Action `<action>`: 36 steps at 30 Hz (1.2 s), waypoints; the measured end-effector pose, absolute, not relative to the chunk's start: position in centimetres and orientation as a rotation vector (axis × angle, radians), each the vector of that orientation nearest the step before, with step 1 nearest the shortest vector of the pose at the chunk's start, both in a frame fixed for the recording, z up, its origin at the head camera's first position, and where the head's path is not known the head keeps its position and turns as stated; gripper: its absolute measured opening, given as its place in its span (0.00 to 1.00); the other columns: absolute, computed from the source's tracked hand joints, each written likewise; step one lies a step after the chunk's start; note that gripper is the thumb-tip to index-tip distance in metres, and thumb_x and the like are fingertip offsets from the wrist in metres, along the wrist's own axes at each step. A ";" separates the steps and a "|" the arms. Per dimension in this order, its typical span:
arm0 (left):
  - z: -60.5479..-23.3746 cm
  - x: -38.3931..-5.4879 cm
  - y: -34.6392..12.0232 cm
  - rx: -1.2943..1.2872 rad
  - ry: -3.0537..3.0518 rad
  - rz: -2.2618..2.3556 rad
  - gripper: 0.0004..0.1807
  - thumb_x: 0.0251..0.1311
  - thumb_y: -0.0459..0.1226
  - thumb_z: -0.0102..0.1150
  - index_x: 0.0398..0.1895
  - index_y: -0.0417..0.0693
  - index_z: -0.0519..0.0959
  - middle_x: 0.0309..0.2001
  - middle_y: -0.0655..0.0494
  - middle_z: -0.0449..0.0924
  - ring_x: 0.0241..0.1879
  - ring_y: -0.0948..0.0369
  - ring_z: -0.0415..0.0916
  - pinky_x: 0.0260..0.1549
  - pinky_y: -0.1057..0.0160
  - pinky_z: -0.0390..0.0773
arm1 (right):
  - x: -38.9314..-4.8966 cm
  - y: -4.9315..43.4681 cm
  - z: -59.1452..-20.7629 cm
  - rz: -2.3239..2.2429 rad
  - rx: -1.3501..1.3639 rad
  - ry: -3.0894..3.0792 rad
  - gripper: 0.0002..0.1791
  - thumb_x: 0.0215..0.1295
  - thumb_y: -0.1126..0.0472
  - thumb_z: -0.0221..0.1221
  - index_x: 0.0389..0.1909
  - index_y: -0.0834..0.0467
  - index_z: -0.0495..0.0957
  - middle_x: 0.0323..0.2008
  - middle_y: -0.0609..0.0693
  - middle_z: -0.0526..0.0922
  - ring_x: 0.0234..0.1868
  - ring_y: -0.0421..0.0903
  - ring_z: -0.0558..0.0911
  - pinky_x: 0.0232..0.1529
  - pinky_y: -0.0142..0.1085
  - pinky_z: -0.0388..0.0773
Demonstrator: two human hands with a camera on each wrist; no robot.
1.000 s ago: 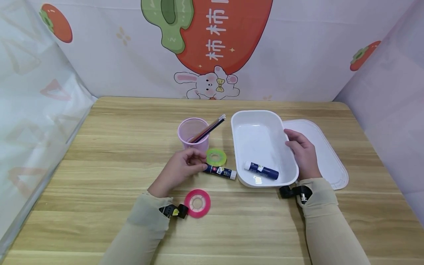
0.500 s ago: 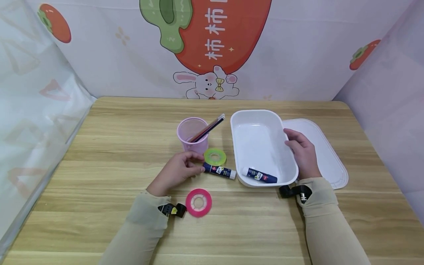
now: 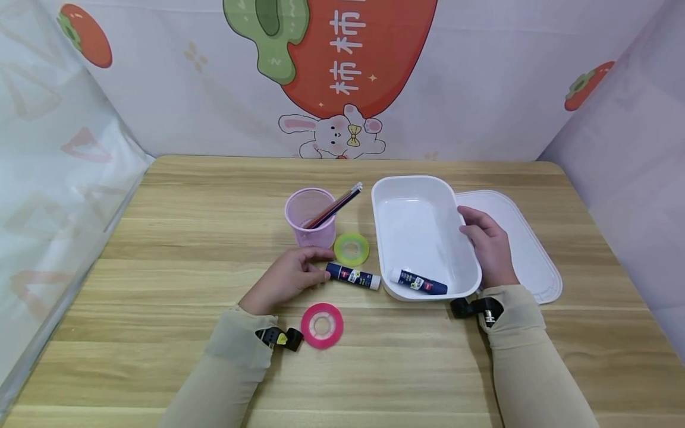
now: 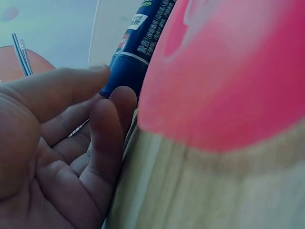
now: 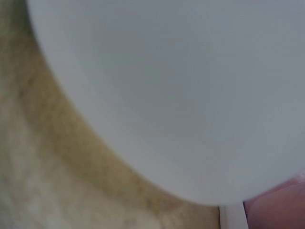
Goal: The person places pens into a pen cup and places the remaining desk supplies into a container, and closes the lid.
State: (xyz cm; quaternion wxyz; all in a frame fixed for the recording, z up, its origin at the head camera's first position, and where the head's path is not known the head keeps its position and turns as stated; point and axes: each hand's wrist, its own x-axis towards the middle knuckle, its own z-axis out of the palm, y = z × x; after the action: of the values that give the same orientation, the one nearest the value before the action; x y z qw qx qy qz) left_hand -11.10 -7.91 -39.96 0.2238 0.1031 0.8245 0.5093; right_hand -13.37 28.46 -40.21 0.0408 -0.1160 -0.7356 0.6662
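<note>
In the head view my left hand (image 3: 285, 279) has its thumb at the dark blue end of a glue stick (image 3: 353, 276) lying on the table. Its index finger reaches to the edge of a yellow-green tape roll (image 3: 351, 249). The left wrist view shows fingertips close against the end of that glue stick (image 4: 126, 71); a gap shows between thumb and index from above. My right hand (image 3: 491, 249) holds the right rim of a white plastic box (image 3: 412, 220). A second glue stick (image 3: 420, 282) lies in the box. The white box (image 5: 167, 95) fills most of the right wrist view.
A pink cup (image 3: 310, 205) with several pencils (image 3: 337, 206) leaning in it stands behind the left hand. A pink tape roll (image 3: 322, 326) lies beside the left wrist. Partly under the box's right side is a white lid (image 3: 527, 249). A printed cloth (image 3: 471, 89) hangs behind the table.
The yellow-green tape roll has slid slightly away and to the right, by my left index finger. Inside the box the glue stick has rolled so its label shows. My right hand stays put.
</note>
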 end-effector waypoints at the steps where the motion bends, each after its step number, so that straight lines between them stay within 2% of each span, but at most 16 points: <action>1: -40.0 -11.1 -7.9 0.280 2.275 1.406 0.19 0.56 0.35 0.63 0.53 0.53 0.77 0.41 0.57 0.80 0.28 0.59 0.77 0.27 0.62 0.79 | -13.4 28.5 -40.2 2.044 -0.354 -2.249 0.19 0.67 0.60 0.52 0.59 0.53 0.72 0.57 0.53 0.70 0.56 0.47 0.71 0.43 0.23 0.76; 6: -40.2 -11.2 -7.9 0.267 2.271 1.410 0.17 0.57 0.34 0.62 0.50 0.53 0.79 0.47 0.60 0.79 0.30 0.59 0.77 0.29 0.63 0.80 | -13.4 28.5 -40.2 2.057 -0.346 -2.229 0.19 0.67 0.61 0.52 0.59 0.53 0.73 0.56 0.53 0.71 0.55 0.47 0.71 0.43 0.23 0.76; 13: -40.4 -11.3 -8.0 0.278 2.285 1.407 0.13 0.57 0.34 0.62 0.45 0.55 0.81 0.38 0.58 0.80 0.30 0.59 0.76 0.30 0.62 0.80 | -13.4 28.5 -40.1 2.050 -0.348 -2.235 0.19 0.67 0.61 0.52 0.59 0.53 0.72 0.57 0.53 0.71 0.55 0.46 0.71 0.43 0.22 0.76; 20: -40.4 -11.2 -8.1 0.271 2.246 1.457 0.13 0.58 0.33 0.60 0.46 0.54 0.80 0.38 0.56 0.81 0.33 0.59 0.79 0.33 0.62 0.81 | -13.4 28.3 -40.1 2.041 -0.369 -2.253 0.19 0.67 0.60 0.51 0.59 0.53 0.73 0.58 0.52 0.70 0.57 0.47 0.70 0.44 0.22 0.75; 29: -39.9 -11.1 -8.2 0.277 2.226 1.489 0.13 0.59 0.32 0.59 0.47 0.50 0.80 0.36 0.53 0.82 0.33 0.58 0.80 0.33 0.61 0.82 | -13.3 28.4 -40.2 2.060 -0.349 -2.199 0.19 0.66 0.64 0.52 0.58 0.55 0.74 0.56 0.53 0.72 0.54 0.45 0.72 0.43 0.23 0.76; 36: -39.6 -11.0 -8.3 0.253 2.206 1.509 0.13 0.59 0.34 0.59 0.48 0.52 0.79 0.35 0.52 0.82 0.33 0.57 0.80 0.33 0.60 0.82 | -13.4 28.4 -40.2 2.049 -0.360 -2.223 0.19 0.67 0.62 0.51 0.58 0.54 0.73 0.57 0.53 0.71 0.55 0.46 0.71 0.42 0.23 0.76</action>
State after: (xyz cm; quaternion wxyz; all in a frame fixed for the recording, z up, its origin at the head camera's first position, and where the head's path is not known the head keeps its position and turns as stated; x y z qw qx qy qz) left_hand -11.03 -8.30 -39.57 0.2264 0.0918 0.8004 0.5474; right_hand -13.36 28.43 -40.23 0.0484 -0.1182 -0.7293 0.6721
